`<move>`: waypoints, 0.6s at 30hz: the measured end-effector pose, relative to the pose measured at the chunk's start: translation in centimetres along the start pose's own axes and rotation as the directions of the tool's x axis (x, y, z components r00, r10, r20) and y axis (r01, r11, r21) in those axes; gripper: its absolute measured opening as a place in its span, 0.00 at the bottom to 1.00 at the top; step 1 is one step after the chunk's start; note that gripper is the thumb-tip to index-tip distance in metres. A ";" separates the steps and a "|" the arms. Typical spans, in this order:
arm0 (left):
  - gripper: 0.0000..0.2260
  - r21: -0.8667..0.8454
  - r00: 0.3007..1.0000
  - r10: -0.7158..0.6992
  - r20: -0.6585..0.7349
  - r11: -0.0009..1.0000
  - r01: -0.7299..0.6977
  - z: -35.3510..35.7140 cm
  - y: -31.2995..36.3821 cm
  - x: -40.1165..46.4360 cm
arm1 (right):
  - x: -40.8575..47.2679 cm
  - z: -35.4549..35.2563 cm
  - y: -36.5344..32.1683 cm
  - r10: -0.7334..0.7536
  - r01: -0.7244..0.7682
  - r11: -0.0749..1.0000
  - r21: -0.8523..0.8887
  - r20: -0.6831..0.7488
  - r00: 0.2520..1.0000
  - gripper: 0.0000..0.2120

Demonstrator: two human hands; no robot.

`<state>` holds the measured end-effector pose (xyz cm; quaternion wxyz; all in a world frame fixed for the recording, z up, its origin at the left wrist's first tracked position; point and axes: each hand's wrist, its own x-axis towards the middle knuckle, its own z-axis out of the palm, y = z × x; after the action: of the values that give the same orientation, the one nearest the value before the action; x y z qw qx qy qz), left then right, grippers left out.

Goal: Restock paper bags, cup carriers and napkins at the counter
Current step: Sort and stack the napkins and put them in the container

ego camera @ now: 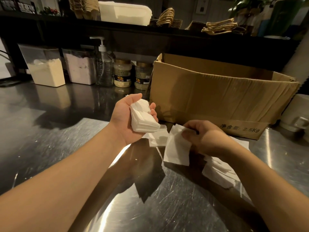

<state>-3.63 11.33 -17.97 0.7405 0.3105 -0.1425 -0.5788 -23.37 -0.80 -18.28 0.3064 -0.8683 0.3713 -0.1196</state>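
Observation:
My left hand (127, 114) is palm up above the steel counter (50, 148) and grips a thick stack of white napkins (143, 118). My right hand (204, 138) pinches a single white napkin (177, 148) by its upper edge, just above the counter. More loose napkins (217, 171) lie on the counter under and beside my right wrist, and a few more napkins (158, 138) lie between my hands. On the upper shelf sit a white napkin pile (125, 13), stacked cup carriers (85, 7) and paper bags with twine handles (219, 27).
An open cardboard box (217, 97) stands just behind my right hand. Along the back of the counter are two plastic containers of powder (46, 71), a pump bottle (103, 69) and two jars (122, 74). A white container (299, 113) stands at the far right.

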 end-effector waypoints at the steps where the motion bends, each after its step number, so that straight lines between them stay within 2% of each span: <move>1: 0.29 -0.022 1.000 0.006 0.001 1.000 -0.006 0.0 0.2 0.0 | -0.1 -0.1 -0.4 -0.009 0.009 0.996 0.084 0.004 1.000 0.06; 3: 0.26 -0.056 1.000 0.023 -0.005 0.998 -0.024 -0.1 0.6 -0.2 | 0.1 -0.5 -1.3 -0.037 0.035 0.985 0.170 0.010 0.999 0.06; 8: 0.25 -0.085 0.999 0.045 -0.019 0.995 -0.046 -0.2 1.2 -0.4 | 2.7 -0.7 -3.1 -0.066 0.060 0.994 0.096 0.063 0.996 0.05; 15: 0.25 -0.111 0.998 0.055 -0.004 0.992 -0.055 -0.5 1.6 -0.3 | 5.8 1.3 -5.1 -0.059 0.073 0.981 -0.179 0.084 0.995 0.13; 18: 0.26 -0.108 0.998 0.058 -0.002 0.992 -0.058 -0.5 1.8 -0.3 | 6.7 2.3 -5.1 -0.089 0.107 0.960 -0.259 0.079 0.993 0.10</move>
<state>-2.10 11.98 -17.19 0.7726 0.2655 -0.1206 -0.5639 -14.77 -1.80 -17.04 0.1943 -0.9221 0.3302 -0.0553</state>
